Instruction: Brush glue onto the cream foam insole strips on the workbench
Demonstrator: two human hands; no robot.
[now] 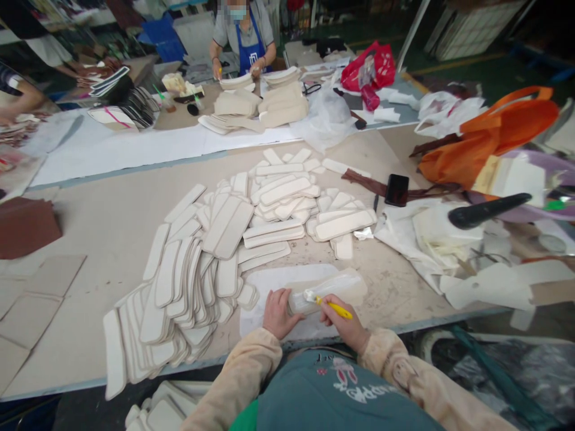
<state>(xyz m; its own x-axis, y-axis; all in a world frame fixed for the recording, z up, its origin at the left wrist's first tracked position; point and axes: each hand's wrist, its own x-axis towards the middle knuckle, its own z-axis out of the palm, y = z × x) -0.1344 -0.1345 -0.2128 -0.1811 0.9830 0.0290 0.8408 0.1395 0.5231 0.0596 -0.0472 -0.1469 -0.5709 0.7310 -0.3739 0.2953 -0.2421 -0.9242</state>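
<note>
My right hand [344,321] is closed around the yellow handle of a brush [333,306]. Its white bristle end rests on a long pale strip [330,288] with rounded ends, which looks wet and shiny along its top. Fingers spread, my left hand [281,312] lies on the left end of that strip. Beneath it is a white sheet [265,281] near the table's front edge. A large heap of cream rounded pieces [227,224] fans out just beyond and to the left of my hands.
At right stand a white container [442,230] with a black handle, a phone [397,190] and an orange bag [492,137]. Brown panels [27,227] lie far left. Across the table a person in a blue apron [251,48] works at stacked pieces [283,105].
</note>
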